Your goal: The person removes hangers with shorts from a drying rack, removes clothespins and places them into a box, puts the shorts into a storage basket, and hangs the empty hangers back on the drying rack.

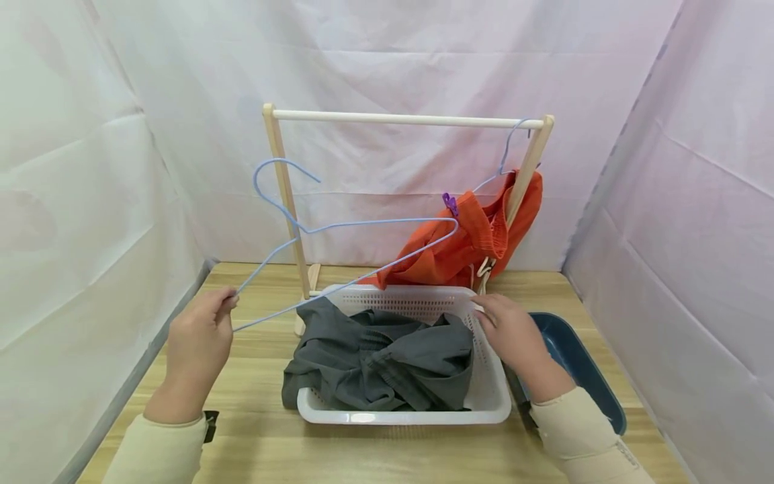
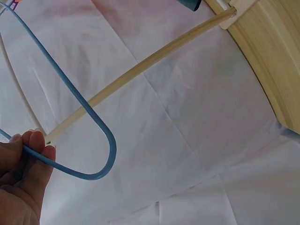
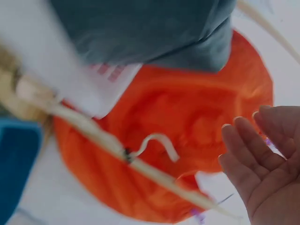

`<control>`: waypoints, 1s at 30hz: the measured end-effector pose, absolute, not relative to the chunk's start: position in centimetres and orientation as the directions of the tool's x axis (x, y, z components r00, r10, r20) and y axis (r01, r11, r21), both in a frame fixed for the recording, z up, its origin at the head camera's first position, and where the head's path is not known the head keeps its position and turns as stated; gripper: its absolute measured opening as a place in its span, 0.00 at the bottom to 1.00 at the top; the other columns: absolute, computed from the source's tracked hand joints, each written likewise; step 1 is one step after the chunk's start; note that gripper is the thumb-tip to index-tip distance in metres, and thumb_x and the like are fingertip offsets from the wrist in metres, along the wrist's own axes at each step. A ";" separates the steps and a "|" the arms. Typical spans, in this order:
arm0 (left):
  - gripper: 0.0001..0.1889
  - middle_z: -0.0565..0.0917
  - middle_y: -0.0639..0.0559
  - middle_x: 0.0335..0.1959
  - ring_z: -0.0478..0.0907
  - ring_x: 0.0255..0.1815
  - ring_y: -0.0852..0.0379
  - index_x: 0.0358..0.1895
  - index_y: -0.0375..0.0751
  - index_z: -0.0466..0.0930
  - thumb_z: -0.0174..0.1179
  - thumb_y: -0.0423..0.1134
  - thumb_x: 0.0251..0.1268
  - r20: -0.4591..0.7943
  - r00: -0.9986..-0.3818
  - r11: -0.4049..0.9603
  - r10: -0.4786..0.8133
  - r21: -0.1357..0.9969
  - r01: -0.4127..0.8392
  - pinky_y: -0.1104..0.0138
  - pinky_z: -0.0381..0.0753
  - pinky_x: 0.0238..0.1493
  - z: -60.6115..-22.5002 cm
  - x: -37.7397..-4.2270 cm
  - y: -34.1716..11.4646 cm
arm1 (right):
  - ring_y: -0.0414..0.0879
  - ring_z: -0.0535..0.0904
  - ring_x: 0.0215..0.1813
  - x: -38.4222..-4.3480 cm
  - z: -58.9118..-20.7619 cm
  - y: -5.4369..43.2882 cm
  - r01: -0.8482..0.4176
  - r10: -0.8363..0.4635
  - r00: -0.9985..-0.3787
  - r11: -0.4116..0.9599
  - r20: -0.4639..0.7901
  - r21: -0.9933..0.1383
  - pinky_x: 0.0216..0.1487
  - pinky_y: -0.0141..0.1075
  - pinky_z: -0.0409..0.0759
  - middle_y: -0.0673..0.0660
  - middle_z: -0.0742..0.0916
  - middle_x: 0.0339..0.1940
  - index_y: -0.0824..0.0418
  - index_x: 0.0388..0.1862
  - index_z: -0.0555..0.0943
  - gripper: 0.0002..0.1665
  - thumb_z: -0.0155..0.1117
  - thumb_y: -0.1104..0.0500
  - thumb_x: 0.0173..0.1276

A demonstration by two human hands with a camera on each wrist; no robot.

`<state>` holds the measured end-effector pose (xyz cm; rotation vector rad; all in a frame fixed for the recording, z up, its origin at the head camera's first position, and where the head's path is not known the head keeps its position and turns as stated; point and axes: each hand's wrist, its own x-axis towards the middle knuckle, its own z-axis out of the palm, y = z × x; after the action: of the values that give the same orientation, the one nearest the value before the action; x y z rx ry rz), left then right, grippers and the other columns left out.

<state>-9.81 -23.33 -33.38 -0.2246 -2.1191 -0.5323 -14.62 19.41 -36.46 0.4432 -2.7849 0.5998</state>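
Observation:
My left hand (image 1: 202, 336) pinches one lower corner of a blue wire hanger (image 1: 381, 221), between thumb and fingertips in the left wrist view. The hanger tilts, its hook up to the left and its other end over a white basket (image 1: 405, 418). A dark grey garment (image 1: 387, 363) with a gathered waistband lies bunched in the basket, partly draped over the left rim. At the basket's right side is my right hand (image 1: 514, 336); the right wrist view shows its fingers extended, holding nothing. Behind, orange trousers (image 1: 435, 249) hang from another blue hanger (image 1: 504, 151), with a purple clip (image 1: 450, 204).
A wooden rack with a white bar (image 1: 399, 119) stands behind the basket, the orange trousers at its right post. A dark blue tray (image 1: 583, 366) sits right of the basket, partly under my right forearm. White cloth (image 1: 387, 74) encloses the wooden table (image 1: 254, 396) on three sides.

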 end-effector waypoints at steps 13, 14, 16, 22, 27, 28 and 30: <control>0.03 0.82 0.30 0.29 0.81 0.31 0.32 0.34 0.22 0.80 0.60 0.19 0.57 0.833 -0.542 0.907 -0.106 0.305 0.290 0.47 0.77 0.32 -31.5 -10.0 -25.0 | 0.63 0.80 0.50 -12.8 -40.7 24.7 -0.094 -0.081 -0.996 0.894 0.048 -0.437 0.47 0.55 0.78 0.69 0.84 0.48 0.72 0.55 0.78 0.19 0.61 0.63 0.68; 0.03 0.82 0.30 0.29 0.81 0.31 0.32 0.34 0.22 0.80 0.59 0.19 0.57 0.831 -0.544 0.907 -0.115 0.312 0.284 0.47 0.77 0.32 -31.4 -10.0 -25.2 | 0.63 0.80 0.50 -12.6 -40.9 24.8 -0.087 -0.078 -0.996 0.891 0.037 -0.446 0.47 0.55 0.79 0.69 0.84 0.47 0.72 0.55 0.78 0.19 0.61 0.63 0.68; 0.03 0.82 0.29 0.29 0.80 0.31 0.32 0.34 0.22 0.80 0.59 0.19 0.57 0.821 -0.556 0.906 -0.130 0.326 0.271 0.47 0.76 0.33 -31.2 -9.9 -25.4 | 0.62 0.81 0.49 -12.4 -41.4 25.1 -0.080 -0.075 -0.997 0.886 0.029 -0.457 0.46 0.54 0.79 0.68 0.85 0.47 0.72 0.55 0.78 0.20 0.61 0.62 0.68; 0.04 0.82 0.29 0.30 0.79 0.32 0.31 0.35 0.23 0.80 0.58 0.19 0.57 0.788 -0.589 0.907 -0.177 0.363 0.214 0.44 0.75 0.33 -30.9 -9.8 -26.0 | 0.60 0.82 0.46 -11.7 -42.2 25.1 -0.067 -0.080 -0.997 0.871 -0.007 -0.487 0.43 0.52 0.81 0.66 0.85 0.44 0.74 0.54 0.77 0.21 0.62 0.60 0.68; 0.04 0.81 0.29 0.30 0.78 0.32 0.32 0.35 0.24 0.80 0.57 0.20 0.57 0.770 -0.607 0.910 -0.197 0.374 0.179 0.44 0.73 0.32 -30.7 -10.0 -26.3 | 0.54 0.83 0.42 -11.5 -42.8 24.5 -0.016 -0.051 -0.997 0.872 -0.058 -0.488 0.38 0.48 0.81 0.60 0.86 0.39 0.73 0.54 0.78 0.23 0.62 0.57 0.68; 0.04 0.81 0.29 0.30 0.78 0.32 0.32 0.35 0.24 0.80 0.57 0.20 0.57 0.768 -0.610 0.912 -0.197 0.372 0.174 0.45 0.73 0.32 -30.7 -10.0 -26.3 | 0.54 0.83 0.41 -11.5 -42.9 24.3 -0.007 -0.047 -0.997 0.871 -0.068 -0.491 0.38 0.48 0.81 0.59 0.86 0.38 0.73 0.54 0.77 0.23 0.62 0.56 0.68; 0.04 0.81 0.29 0.30 0.78 0.32 0.32 0.35 0.24 0.80 0.56 0.20 0.57 0.763 -0.616 0.916 -0.196 0.366 0.163 0.45 0.73 0.32 -30.6 -10.1 -26.4 | 0.53 0.83 0.40 -11.5 -43.2 24.0 0.011 -0.038 -0.996 0.867 -0.087 -0.498 0.37 0.47 0.82 0.59 0.86 0.38 0.74 0.54 0.77 0.24 0.62 0.56 0.68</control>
<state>-10.12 -26.44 -30.63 0.0234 -2.1763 -0.5084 -11.51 24.01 -43.17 0.0226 -3.1257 0.8341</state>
